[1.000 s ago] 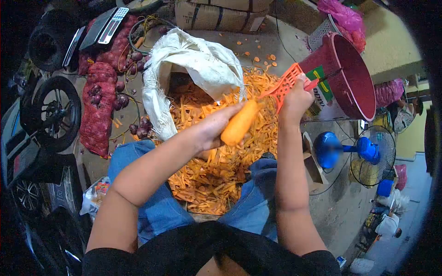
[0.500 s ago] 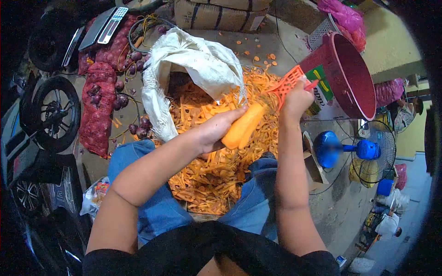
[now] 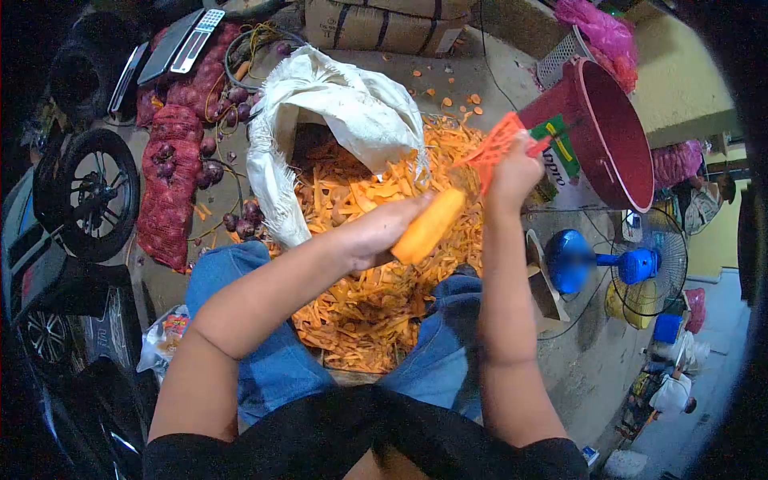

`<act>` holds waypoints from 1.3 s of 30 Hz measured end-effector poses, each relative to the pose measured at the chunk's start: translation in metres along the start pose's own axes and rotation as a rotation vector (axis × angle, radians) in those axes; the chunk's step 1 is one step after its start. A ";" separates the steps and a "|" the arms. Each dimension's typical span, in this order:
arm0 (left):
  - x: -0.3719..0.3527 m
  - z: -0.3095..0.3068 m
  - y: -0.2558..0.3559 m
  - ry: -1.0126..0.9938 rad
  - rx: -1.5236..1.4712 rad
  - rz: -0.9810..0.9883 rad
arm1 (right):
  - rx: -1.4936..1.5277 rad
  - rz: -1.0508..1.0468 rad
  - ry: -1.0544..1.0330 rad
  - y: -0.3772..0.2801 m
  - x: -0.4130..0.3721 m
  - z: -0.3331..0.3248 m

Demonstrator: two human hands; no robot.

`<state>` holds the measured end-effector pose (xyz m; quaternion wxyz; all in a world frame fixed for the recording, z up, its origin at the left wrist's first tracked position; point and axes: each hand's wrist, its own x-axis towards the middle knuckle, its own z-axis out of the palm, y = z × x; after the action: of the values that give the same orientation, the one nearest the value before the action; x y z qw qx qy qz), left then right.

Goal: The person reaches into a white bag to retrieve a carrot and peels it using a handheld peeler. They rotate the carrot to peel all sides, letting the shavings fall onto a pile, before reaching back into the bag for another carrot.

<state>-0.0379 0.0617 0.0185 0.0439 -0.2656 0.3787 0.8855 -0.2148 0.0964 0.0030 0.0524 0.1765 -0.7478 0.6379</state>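
Note:
My left hand holds a peeled orange carrot, its far end pointing up and to the right. My right hand is closed round the handle of a red-orange peeler with a lattice-like body, which is blurred and stands just beyond the carrot's far end. Beneath both hands lies a heap of orange peelings between my knees. Behind my left hand, a white woven sack gapes open with more peelings inside.
A maroon bucket is at the right, near a blue fan. Red net bags of onions lie at the left, beside a motorcycle wheel. Cardboard boxes stand at the back. Another person is at the far right.
The carrot has turned slightly in my left hand and shifted a little toward the lower right. The peeler has tilted a little and looks more blurred.

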 end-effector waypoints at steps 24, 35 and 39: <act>0.013 -0.016 0.005 0.066 -0.266 0.025 | 0.176 -0.119 -0.183 -0.043 -0.040 0.000; 0.007 -0.014 -0.005 -0.073 -0.092 -0.068 | 0.118 0.014 -0.044 -0.011 -0.001 -0.005; 0.019 -0.025 -0.006 0.005 -0.180 0.017 | 0.218 -0.005 -0.096 -0.035 -0.017 -0.004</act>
<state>-0.0418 0.0461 -0.0092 0.0114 -0.2675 0.3001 0.9156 -0.1877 0.0994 0.0308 -0.0015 0.2136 -0.6751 0.7062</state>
